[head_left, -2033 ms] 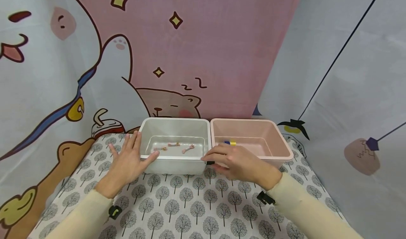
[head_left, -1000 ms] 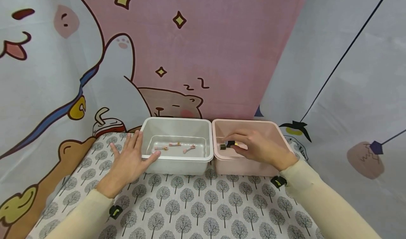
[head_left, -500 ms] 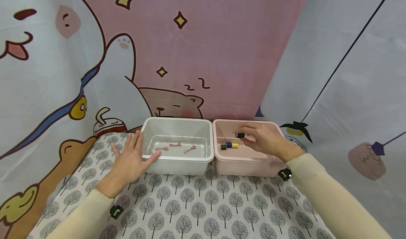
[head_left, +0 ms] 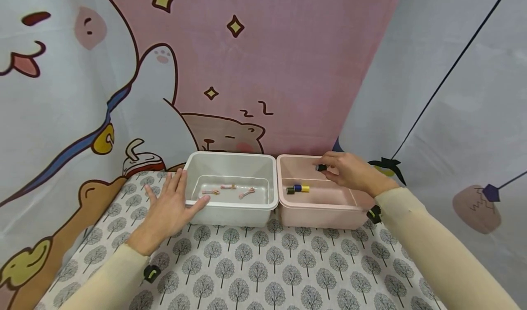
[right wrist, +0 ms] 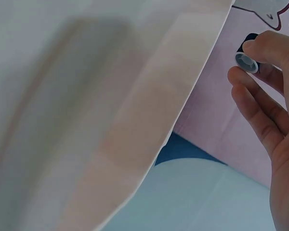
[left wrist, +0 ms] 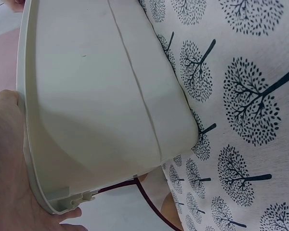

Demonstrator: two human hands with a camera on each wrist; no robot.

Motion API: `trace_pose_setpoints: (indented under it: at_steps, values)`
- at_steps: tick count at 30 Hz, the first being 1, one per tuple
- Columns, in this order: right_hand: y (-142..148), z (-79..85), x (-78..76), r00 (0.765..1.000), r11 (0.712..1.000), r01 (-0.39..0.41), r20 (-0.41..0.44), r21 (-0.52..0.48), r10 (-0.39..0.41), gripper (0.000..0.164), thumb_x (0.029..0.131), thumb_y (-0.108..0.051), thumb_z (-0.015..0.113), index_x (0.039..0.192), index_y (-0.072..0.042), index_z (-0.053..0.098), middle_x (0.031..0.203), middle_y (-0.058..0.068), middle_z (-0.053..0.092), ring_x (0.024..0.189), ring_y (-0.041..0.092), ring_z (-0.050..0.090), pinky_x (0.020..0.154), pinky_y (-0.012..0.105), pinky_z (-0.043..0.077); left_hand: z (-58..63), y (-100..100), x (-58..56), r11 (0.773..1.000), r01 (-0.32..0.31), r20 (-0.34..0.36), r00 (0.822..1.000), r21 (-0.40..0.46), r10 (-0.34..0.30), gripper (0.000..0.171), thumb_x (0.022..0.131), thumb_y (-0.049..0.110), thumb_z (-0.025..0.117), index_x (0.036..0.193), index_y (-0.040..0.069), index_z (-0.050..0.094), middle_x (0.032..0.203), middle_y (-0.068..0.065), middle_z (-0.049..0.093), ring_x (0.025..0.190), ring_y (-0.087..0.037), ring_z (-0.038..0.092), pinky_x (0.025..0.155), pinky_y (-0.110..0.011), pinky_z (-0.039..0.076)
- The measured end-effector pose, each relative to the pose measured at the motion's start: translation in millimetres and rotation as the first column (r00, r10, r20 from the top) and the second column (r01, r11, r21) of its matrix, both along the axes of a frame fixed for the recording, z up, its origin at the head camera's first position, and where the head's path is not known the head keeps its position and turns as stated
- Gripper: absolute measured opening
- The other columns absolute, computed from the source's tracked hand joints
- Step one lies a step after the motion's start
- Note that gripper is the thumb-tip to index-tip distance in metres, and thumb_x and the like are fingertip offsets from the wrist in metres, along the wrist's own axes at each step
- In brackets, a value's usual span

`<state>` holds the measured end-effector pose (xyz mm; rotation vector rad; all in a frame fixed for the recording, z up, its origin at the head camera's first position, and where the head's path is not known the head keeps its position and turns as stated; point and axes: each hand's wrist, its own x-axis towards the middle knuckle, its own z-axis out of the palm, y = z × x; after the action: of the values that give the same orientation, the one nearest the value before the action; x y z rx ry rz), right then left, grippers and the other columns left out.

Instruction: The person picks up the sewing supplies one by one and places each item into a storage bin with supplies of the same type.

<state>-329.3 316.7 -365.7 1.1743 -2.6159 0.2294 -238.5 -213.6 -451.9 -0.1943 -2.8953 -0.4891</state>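
My right hand [head_left: 350, 170] pinches a black thread spool [head_left: 321, 168] between thumb and fingers, over the back part of the pink bin [head_left: 321, 206]. In the right wrist view the spool shows a pale hollow end. Lying in a row on the bin's floor are a dark green spool [head_left: 290, 190], a blue spool [head_left: 298, 188] and a yellow spool [head_left: 305, 189]. My left hand [head_left: 166, 209] rests on the left rim of the white bin [head_left: 232, 205], fingers straight and spread. Inside that bin lie three small pinkish bundles [head_left: 247, 193], their kind unclear.
Both bins stand side by side on a tree-print cloth [head_left: 257, 273]. A cartoon-print curtain [head_left: 288, 72] rises right behind them, and a pale sheet [head_left: 453, 118] hangs at the right.
My right hand has moved from between the bins into the pink bin, then up and back right with the black spool. The left hand has stayed on the white bin's rim.
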Motion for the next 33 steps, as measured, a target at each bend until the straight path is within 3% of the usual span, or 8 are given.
trace_pose_setpoints:
  at_steps: [12,23,33]
  values:
    - [8,-1.4,-17.0,0.994,0.997,0.077,0.079,0.026,-0.079,0.041,0.103,0.0,0.084,0.143,-0.011,0.082,0.132,0.01,0.085,0.098,0.017,0.082,0.085,0.041,0.071,-1.1,0,0.1,1.0,-0.003,0.008,1.0,0.001,0.003,0.122,0.11,0.088,0.048,0.185,-0.002,0.014,0.195,-0.028,0.011,0.181,-0.058,0.009,0.125,-0.1,-0.011]
    - [13,-1.6,-26.4,0.994,0.998,0.068,0.082,0.001,-0.068,0.04,0.1,0.005,0.084,0.138,-0.008,0.083,0.128,0.013,0.085,0.095,0.018,0.08,0.084,0.044,0.072,0.3,1,0.4,1.0,-0.006,0.007,1.0,-0.007,0.006,0.122,0.11,0.088,0.048,0.185,-0.002,0.014,0.195,-0.029,0.011,0.181,-0.058,0.009,0.126,-0.1,-0.011]
    - [15,6.7,-30.5,0.994,0.997,0.071,0.08,-0.017,-0.069,0.037,0.101,0.005,0.084,0.136,-0.006,0.083,0.128,0.016,0.085,0.102,0.028,0.083,0.09,0.051,0.072,0.6,1,1.7,1.0,-0.005,0.001,1.0,-0.007,0.005,0.122,0.11,0.087,0.048,0.186,-0.002,0.013,0.194,-0.03,0.012,0.18,-0.059,0.011,0.126,-0.101,-0.01]
